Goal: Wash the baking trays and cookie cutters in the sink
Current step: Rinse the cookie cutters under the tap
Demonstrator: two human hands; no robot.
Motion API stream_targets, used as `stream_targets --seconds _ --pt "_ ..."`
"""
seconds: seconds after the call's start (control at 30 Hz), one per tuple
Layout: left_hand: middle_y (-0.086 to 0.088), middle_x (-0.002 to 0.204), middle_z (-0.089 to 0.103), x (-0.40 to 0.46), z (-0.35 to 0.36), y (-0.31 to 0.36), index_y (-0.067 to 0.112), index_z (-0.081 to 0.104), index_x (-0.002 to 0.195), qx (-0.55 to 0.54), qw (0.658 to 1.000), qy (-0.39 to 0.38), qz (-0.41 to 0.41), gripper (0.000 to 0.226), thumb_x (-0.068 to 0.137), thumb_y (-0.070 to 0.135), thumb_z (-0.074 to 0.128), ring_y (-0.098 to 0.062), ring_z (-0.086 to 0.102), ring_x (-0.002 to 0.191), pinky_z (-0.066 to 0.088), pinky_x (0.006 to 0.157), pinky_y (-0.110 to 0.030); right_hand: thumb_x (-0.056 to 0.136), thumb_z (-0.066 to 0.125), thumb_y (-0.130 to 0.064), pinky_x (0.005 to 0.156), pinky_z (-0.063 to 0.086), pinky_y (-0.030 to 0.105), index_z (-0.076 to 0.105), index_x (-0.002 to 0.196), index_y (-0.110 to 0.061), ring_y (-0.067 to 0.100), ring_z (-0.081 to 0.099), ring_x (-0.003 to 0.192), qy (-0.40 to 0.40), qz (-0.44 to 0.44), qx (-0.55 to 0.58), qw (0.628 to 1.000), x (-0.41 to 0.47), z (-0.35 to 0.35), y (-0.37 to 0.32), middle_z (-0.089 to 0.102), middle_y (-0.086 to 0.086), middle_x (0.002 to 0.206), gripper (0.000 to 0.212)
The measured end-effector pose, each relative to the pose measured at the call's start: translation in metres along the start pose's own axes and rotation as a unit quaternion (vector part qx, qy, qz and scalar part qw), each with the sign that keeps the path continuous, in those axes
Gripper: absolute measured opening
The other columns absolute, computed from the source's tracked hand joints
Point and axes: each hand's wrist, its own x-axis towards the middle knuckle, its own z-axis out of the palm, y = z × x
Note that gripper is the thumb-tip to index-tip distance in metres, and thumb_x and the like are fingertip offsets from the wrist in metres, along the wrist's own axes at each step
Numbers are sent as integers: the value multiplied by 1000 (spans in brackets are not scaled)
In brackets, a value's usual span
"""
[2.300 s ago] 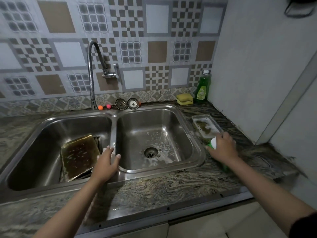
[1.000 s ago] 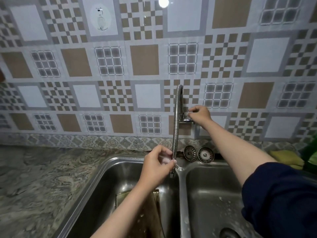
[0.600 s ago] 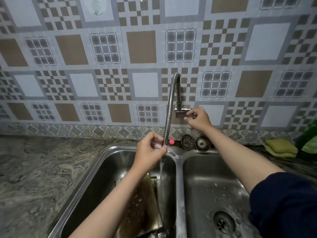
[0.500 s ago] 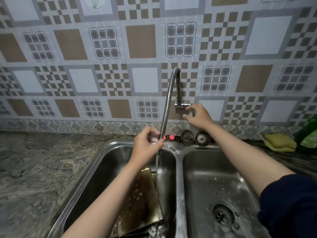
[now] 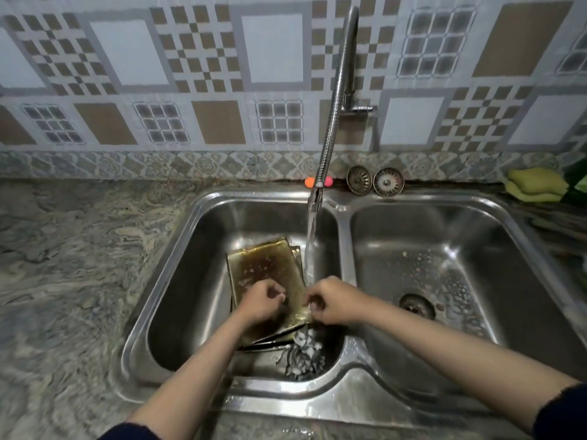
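Observation:
A stack of greasy, brown-stained baking trays [image 5: 266, 265] leans in the left basin [image 5: 178, 249] of the steel double sink. Water runs from the flexible tap [image 5: 333, 106] and falls just past the trays' right edge, splashing at the basin's front [image 5: 301, 357]. My left hand [image 5: 260, 300] hovers over the top tray's near end with its fingers curled. My right hand [image 5: 333, 301] sits in the stream at the tray's right edge, fingers curled too. I see nothing held in either hand. No cookie cutters can be made out.
The right basin [image 5: 444, 249] is wet with soap specks around its drain [image 5: 416, 304]. Two strainer plugs [image 5: 359, 180] stand against the tiled wall behind the sink. Yellow sponges [image 5: 536, 185] lie at the far right. Marbled counter stretches to the left.
My right hand left the tap handle and my left hand left the spout. Both have dropped into the left basin under the running water. The view has tilted down.

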Motion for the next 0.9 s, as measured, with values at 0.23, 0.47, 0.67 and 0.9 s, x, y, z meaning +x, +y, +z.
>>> stream_targets --seconds 0.23,0.47,0.67,0.9 --pt "-10 100 68 -3 15 -29 7 67 101 4 996 -48 -75 14 89 10 60 -12 55 85 38 68 -17 74 73 -19 69 47 32 63 107 -12 27 60 90 -180 49 -128 974 23 56 -9 65 10 100 35" --pt "-11 107 68 -3 13 -36 6 67 103 -22 994 -46 -97 16 90 12 60 -13 56 88 38 74 -18 75 74 -21 65 44 30 54 89 -11 29 61 89 -149 108 -126 975 35 78 -13 62 13 99 26" --pt "-5 103 66 -6 11 -31 9 67 104 -59 991 -49 -107 16 91 14 58 -12 55 90 37 78 -18 71 72 -12 69 52 29 65 98 -8 22 65 87 -24 166 42 985 37 56 0 66 4 94 28" --pt "4 103 66 -7 10 8 23 65 108 -200 979 -16 -45 17 94 28 55 -14 62 95 47 77 -25 72 82 -18 64 54 31 67 98 -17 10 59 61 222 197 337 893 39 7 17 56 -5 62 30"
